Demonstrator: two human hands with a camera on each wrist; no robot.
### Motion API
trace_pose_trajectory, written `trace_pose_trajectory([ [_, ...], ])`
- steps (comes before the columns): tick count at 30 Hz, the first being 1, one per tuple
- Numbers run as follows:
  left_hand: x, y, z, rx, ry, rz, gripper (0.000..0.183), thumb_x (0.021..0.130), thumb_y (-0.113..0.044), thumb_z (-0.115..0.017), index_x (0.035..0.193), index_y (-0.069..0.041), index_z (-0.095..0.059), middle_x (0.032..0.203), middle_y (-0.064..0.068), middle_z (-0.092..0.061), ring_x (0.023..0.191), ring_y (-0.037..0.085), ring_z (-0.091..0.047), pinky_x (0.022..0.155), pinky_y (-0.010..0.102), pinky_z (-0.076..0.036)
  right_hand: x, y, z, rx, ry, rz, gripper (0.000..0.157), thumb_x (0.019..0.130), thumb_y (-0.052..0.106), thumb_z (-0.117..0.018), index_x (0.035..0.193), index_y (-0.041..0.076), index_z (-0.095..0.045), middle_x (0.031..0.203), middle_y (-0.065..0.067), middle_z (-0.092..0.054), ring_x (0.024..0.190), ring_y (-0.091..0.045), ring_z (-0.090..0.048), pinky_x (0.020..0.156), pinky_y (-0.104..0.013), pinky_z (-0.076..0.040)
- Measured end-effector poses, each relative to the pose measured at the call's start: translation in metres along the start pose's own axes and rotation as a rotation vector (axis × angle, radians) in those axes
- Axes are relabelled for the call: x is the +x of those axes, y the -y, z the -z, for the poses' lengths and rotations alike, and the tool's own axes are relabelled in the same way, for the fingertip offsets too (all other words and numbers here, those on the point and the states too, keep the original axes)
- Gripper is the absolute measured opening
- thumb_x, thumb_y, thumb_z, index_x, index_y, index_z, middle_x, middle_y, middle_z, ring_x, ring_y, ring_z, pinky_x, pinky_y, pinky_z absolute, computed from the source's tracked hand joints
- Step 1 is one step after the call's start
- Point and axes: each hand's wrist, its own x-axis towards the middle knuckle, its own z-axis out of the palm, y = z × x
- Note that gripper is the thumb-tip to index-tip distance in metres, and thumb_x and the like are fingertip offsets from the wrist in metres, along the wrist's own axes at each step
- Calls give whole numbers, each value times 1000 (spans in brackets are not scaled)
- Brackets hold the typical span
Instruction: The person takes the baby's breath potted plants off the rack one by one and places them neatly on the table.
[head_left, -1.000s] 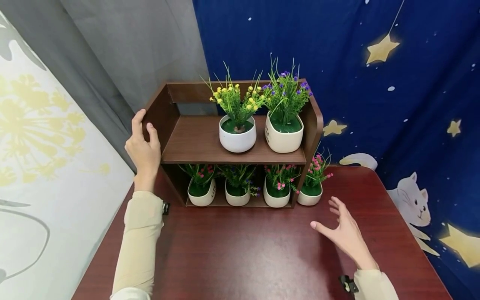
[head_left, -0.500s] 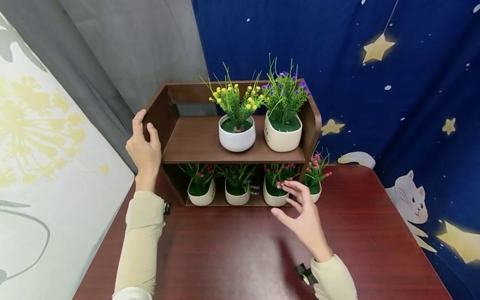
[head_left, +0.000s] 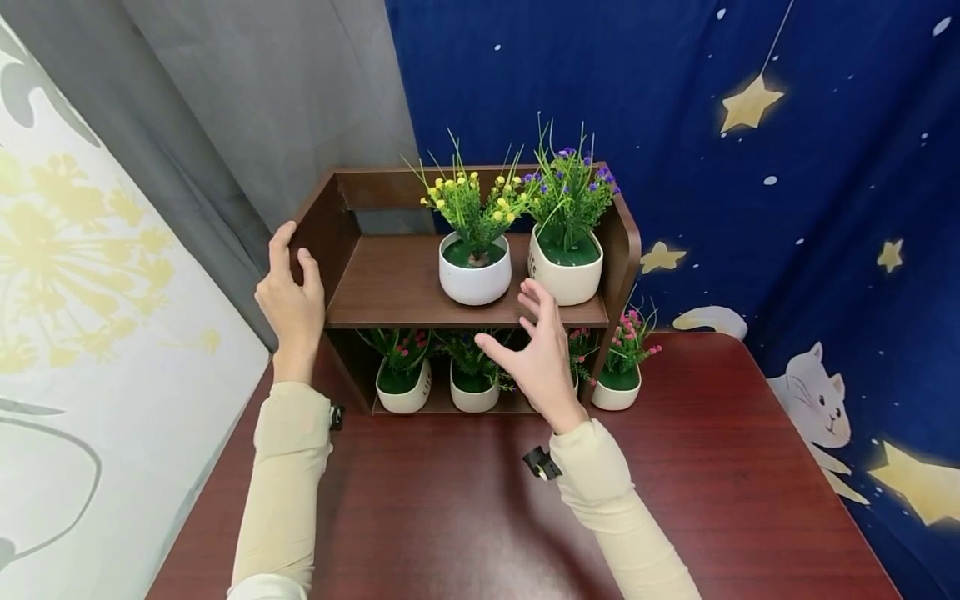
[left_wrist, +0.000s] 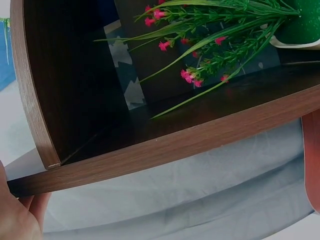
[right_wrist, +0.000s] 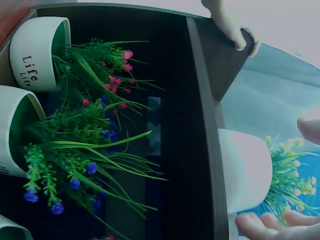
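Note:
My left hand (head_left: 291, 296) grips the left side panel of a brown two-tier wooden shelf (head_left: 390, 287), thumb inside and fingers outside. My right hand (head_left: 542, 358) is raised in front of the upper tier, thumb and fingers spread, holding nothing. Just beyond it stands a round white pot (head_left: 472, 285) of yellow artificial flowers. To that pot's right is a cream pot (head_left: 573, 285) of purple flowers, its lower left edge close behind my fingertips. In the right wrist view my fingers (right_wrist: 255, 227) and thumb appear on either side of the white pot, apart from it.
On the lower tier sit several cream pots, including a left one (head_left: 403, 398) with red flowers and a middle one (head_left: 474, 398) with blue flowers. My right hand partly hides another. A pink-flowered pot (head_left: 617, 395) stands on the red-brown table (head_left: 720, 467) outside the shelf's right side.
My right hand has swept left and up from the table's right side to the front of the upper tier. My left hand keeps its hold on the side panel.

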Motion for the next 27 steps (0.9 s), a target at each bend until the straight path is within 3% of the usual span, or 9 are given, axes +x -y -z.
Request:
trace_pose_trajectory([
  [5,0,2,-1,6,4,-1,34,95,-23,-49,128,-22,-57,71,15,-59,43,-2,-11,46,33,-19,17,-3,-14,-105,-26,-11,90,73,33,-79,141,6,-28,139,-16,-35,126,-25,-37,98,-36,-35],
  [13,1,4,-1,13,11,-9,35,96,-23,-46,129,-21,-56,69,16,-57,42,12,-18,46,33,-20,39,-7,-29,-230,-46,-30,91,73,34,-78,139,0,-26,136,-17,-34,125,-28,-36,101,-37,-30],
  [20,3,2,0,4,6,-11,34,96,-23,-47,129,-21,-56,85,13,-65,43,3,-15,46,33,-20,54,-8,-39,-289,-63,-71,100,71,38,-77,143,0,-20,141,-19,-29,128,-26,-32,101,-40,-30],
  [23,3,3,-1,14,16,-19,35,96,-24,-46,130,-21,-55,76,14,-62,42,4,-16,45,33,-21,58,-9,-41,-333,-73,-77,101,70,38,-78,143,-1,-20,140,-19,-31,127,-28,-33,101,-40,-29],
  [27,1,5,-2,22,32,-17,36,96,-25,-44,131,-20,-54,67,16,-55,41,15,-21,45,33,-21,61,-11,-45,-349,-63,-85,99,71,37,-78,142,-2,-22,138,-20,-33,125,-29,-35,101,-40,-29],
])
